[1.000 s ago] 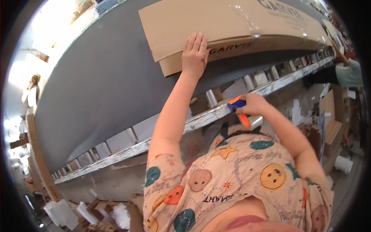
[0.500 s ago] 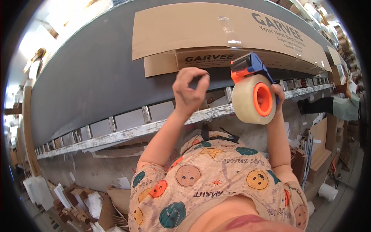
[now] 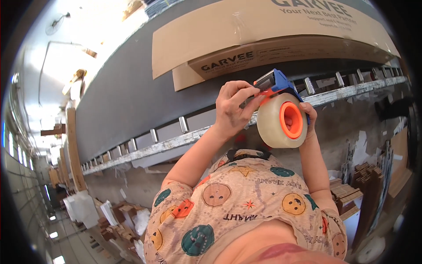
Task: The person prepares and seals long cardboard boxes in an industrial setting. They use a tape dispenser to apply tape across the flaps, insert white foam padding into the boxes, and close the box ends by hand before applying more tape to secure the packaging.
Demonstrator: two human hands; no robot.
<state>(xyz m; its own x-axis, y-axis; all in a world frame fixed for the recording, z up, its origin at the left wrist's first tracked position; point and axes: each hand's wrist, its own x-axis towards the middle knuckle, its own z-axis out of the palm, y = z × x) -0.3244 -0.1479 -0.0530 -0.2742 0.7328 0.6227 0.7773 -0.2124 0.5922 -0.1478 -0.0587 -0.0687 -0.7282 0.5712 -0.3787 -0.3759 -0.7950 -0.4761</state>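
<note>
Head view: my right hand [image 3: 309,121] grips the tape dispenser [image 3: 281,112] while my left hand [image 3: 233,105] pinches the tape end at its blade, where my fingers could get nicked.

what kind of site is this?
Most likely a packing or warehouse line. A roller conveyor carries a flat cardboard box, the right hand holds a tape dispenser with the left hand at its front, and cardboard scraps lie on the floor.
</note>
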